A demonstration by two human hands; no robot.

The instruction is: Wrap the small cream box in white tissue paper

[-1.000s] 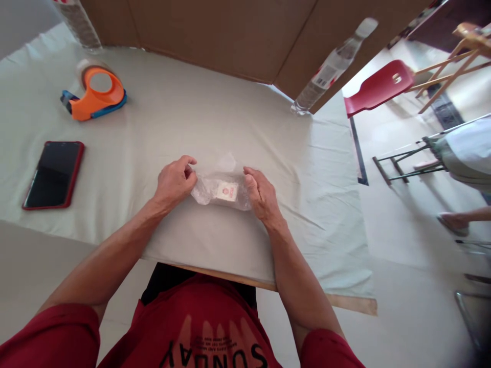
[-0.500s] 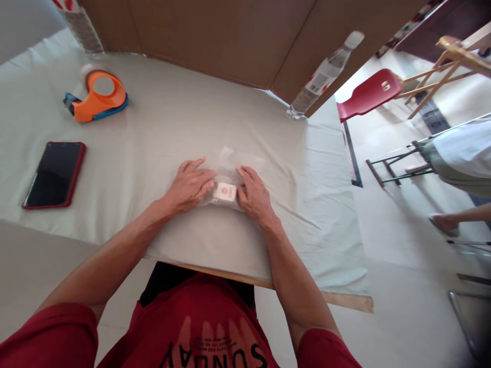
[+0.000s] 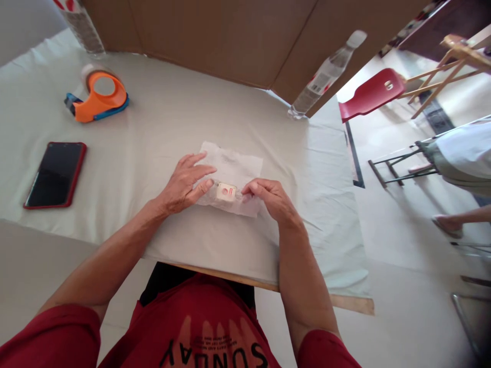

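Note:
A small pale box [image 3: 226, 192] with a red print lies on a whitish, see-through sheet of wrap [image 3: 241, 164], spread out on the cloth-covered table. At the sheet's left side is my left hand [image 3: 186, 184], open, its fingers spread and the thumb tip close to the box. My right hand [image 3: 270, 198] is over the sheet's right part, just beside the box. Its thumb and fingers are drawn together in a pinch, and what is between them is hidden.
An orange and blue tape dispenser [image 3: 102, 97] and a phone in a red case [image 3: 56, 175] lie at the left. Plastic bottles [image 3: 324, 79] stand by the brown cardboard panel [image 3: 215, 41] behind. To the right are a red chair [image 3: 372, 94] and a seated person [image 3: 460, 153].
The sheet, bunched around the box before, now lies flatter and wider. My right hand has moved right and drawn its fingers into a pinch. My left hand's fingers have spread.

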